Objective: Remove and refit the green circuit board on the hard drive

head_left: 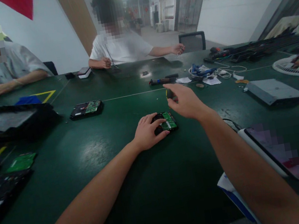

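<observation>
A hard drive point(170, 121) with a green circuit board lies on the table in front of me. My left hand point(150, 131) reaches over its left part, the thumb along the near side and the fingers across the top, gripping it against the table. Just above and right of the drive, my right hand point(184, 100) is raised with bent fingers. Between its thumb and fingers is a small dark tool handle with a yellow edge point(168, 94); its exact kind is hidden. The handle appears apart from the drive.
Another hard drive point(86, 109) lies farther left. Circuit boards point(21, 162) and a black tray-like housing point(10, 127) occupy the left side. A flat metal box point(275, 89), a phone point(275, 151) and tangled cables point(225, 71) lie right. Two people sit across the green table point(99, 186).
</observation>
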`<state>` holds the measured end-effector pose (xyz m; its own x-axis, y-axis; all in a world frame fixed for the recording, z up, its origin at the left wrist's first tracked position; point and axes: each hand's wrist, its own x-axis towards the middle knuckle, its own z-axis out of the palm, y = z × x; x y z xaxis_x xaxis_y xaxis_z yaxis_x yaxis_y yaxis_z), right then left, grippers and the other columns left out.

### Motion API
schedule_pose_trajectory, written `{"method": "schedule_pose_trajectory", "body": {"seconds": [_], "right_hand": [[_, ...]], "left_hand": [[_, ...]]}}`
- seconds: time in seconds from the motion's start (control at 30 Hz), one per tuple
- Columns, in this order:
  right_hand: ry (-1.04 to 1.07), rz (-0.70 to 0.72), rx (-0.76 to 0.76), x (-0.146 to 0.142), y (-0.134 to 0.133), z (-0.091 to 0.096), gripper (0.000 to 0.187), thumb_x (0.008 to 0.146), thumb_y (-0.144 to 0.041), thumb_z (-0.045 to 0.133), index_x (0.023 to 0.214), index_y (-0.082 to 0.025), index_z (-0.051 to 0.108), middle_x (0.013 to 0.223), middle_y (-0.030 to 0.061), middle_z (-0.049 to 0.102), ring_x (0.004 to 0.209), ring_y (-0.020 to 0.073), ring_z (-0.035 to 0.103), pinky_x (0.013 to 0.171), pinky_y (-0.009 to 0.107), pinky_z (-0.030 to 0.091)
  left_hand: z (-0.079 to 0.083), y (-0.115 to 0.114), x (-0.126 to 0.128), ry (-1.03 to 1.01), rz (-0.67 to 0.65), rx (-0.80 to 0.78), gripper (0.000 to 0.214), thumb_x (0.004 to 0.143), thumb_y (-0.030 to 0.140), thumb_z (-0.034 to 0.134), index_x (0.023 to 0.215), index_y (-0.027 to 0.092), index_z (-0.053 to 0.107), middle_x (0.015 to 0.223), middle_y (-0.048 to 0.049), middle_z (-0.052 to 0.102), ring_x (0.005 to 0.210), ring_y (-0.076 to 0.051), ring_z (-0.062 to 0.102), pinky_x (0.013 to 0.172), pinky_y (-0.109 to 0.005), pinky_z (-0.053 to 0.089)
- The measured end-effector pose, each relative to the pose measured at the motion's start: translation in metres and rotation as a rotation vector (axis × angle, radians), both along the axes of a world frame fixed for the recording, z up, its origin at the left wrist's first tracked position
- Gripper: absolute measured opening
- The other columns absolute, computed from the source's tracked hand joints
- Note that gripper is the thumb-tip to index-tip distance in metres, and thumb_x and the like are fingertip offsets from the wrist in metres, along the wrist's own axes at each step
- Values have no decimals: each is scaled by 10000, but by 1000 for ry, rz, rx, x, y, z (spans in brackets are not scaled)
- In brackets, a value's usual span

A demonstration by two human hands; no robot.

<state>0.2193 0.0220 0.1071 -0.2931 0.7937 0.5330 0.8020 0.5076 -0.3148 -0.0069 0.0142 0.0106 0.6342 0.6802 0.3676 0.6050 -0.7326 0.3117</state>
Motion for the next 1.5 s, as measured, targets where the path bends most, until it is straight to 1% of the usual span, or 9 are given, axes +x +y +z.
{"method": "schedule_pose_trajectory", "body": {"seconds": [0.23,0.47,0.7,0.9,1.07,1.13,1.3,1.37,1.5], "right_hand": [[-40,-87,1,1,1,-3,478,925,-310,626,1390,-203,600,1182,144,702,1064,338,664,983,523,526],[-11,-46,23,1,4,-7,570,902,-193,552,1467,-126,517,1390,204,629,1241,357,619,1085,532,478],[-40,-107,7,-2,1,-7,503,934,-288,596,1426,-190,566,1215,161,668,1061,330,659,979,515,529],[-28,-50,27,-4,1,-5,566,891,-174,554,1453,-119,521,1332,195,640,1177,332,628,1052,489,487],[-57,-70,3,-5,-3,-2,455,942,-267,573,1390,-193,586,1198,147,686,1060,318,651,970,479,509],[-63,-77,4,-5,-3,-2,460,948,-278,568,1401,-199,584,1177,143,690,1034,314,654,958,479,510],[-50,-56,11,-5,0,-4,591,897,-177,545,1482,-109,496,1344,204,634,1197,337,620,1026,483,492],[-45,-74,-5,-6,-1,-4,575,905,-197,556,1472,-118,502,1332,201,631,1195,340,620,1017,486,498],[-37,-118,-25,-8,-5,-3,494,929,-289,600,1409,-184,556,1231,164,644,1066,322,655,955,489,521]], "left_hand": [[0,0,0,10,1,9,542,941,614,645,1381,298,654,1555,-119,497,1412,-373,490,1168,-590,396],[0,0,0,5,0,10,546,937,612,652,1381,293,653,1551,-126,498,1410,-373,492,1166,-586,399],[1,-1,0,15,-2,18,538,946,604,644,1376,281,655,1557,-127,495,1410,-376,490,1163,-586,401],[-2,0,1,14,2,19,546,940,621,645,1368,282,662,1557,-129,494,1403,-372,499,1167,-585,395],[-1,0,1,17,-2,24,552,948,627,629,1374,277,658,1552,-133,499,1405,-372,498,1162,-577,403],[-1,0,1,20,-6,24,551,952,625,624,1376,273,657,1548,-136,501,1406,-369,497,1163,-572,403],[0,0,1,16,1,24,544,950,616,632,1373,275,659,1549,-133,498,1403,-369,499,1166,-575,399],[-1,0,1,16,-1,25,544,950,614,634,1377,277,656,1551,-132,496,1406,-371,495,1166,-580,398],[-1,0,0,14,-4,28,539,949,612,636,1376,283,655,1554,-127,497,1414,-373,487,1163,-587,399]]}}
